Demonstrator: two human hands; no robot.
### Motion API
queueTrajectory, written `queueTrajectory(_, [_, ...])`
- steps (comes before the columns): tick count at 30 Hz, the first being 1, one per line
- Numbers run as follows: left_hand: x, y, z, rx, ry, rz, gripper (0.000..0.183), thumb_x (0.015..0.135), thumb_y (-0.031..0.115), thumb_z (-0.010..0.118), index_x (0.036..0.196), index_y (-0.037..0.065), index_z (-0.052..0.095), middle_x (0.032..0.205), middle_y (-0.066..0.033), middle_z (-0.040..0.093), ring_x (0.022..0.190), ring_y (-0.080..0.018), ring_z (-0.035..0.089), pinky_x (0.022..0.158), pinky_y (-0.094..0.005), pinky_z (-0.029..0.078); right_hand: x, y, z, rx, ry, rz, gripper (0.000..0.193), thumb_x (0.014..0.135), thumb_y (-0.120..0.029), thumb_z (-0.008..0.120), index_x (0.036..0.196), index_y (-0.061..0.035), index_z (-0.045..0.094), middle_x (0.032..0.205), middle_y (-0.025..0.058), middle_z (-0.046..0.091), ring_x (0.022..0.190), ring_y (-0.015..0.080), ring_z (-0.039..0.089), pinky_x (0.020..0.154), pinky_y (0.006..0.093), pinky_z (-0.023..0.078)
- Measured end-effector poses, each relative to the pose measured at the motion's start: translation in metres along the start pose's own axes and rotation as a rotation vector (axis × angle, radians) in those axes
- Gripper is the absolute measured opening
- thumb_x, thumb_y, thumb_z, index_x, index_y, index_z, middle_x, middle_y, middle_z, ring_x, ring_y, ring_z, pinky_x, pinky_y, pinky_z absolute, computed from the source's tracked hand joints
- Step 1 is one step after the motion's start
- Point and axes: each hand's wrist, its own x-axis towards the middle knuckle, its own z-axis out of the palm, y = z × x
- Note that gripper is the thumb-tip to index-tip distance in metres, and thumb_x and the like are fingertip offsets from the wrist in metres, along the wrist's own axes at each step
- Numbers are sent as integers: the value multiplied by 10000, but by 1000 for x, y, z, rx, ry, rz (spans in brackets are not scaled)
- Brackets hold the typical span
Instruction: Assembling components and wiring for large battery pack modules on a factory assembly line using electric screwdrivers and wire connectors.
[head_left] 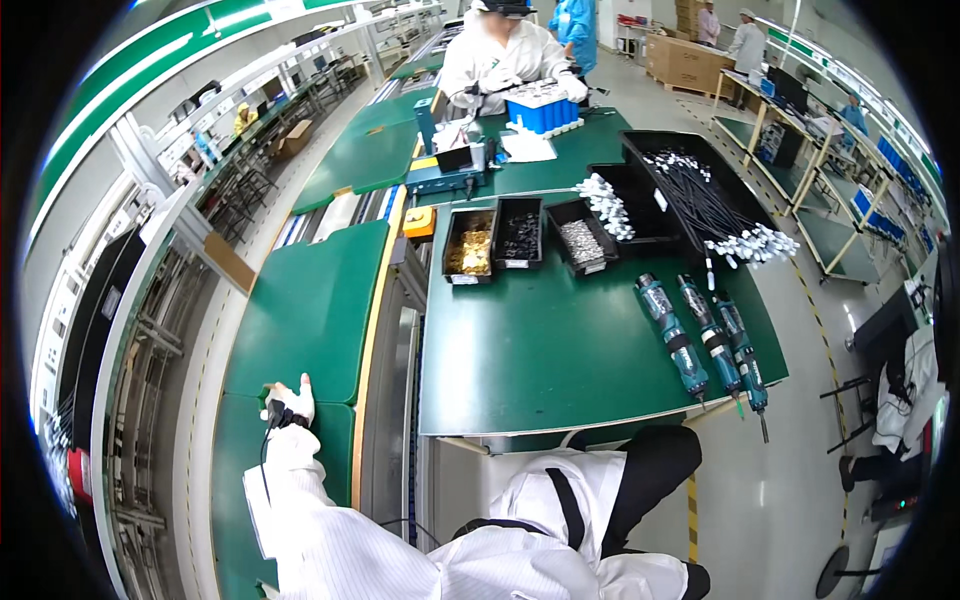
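My left hand (290,402) reaches out at the left, at the seam between two green boards laid along the line. Its thumb sticks out, while the other fingers bend down at the notch in the far green board (305,320). Their tips are hard to make out. A dark wrist strap (287,415) with a thin cord sits on that wrist, below it a white sleeve. The near green board (335,440) lies under the hand and forearm. My right hand is not in view.
On the green table (540,370) to my right lie several electric screwdrivers (672,335). Behind them stand black bins of gold parts (470,252), black parts (520,235) and silver parts (583,240), plus a tray (700,200) of white-tipped black cables. A co-worker (510,55) handles a blue block (543,108).
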Motion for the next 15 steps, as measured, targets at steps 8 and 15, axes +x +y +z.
queueTrajectory(8, [-32, -152, -120, -516, -507, 123, 721, 945, 481, 518, 1490, 12, 471, 1404, -259, 576, 1311, -434, 559, 1120, -505, 438, -12, 90, 49, 88, -101, -44, 660, 937, -454, 661, 1506, -177, 473, 1451, 227, 541, 1289, 472, 523, 1076, 563, 413])
queueTrajectory(15, [-183, 54, -144, -88, -914, 962, 671, 956, 417, 525, 1469, -14, 477, 1389, -247, 589, 1298, -411, 574, 1115, -486, 447, -101, 87, 61, 136, -54, 341, 435, 1001, -412, 597, 1351, -158, 558, 1220, 221, 627, 1091, 442, 630, 940, 512, 511])
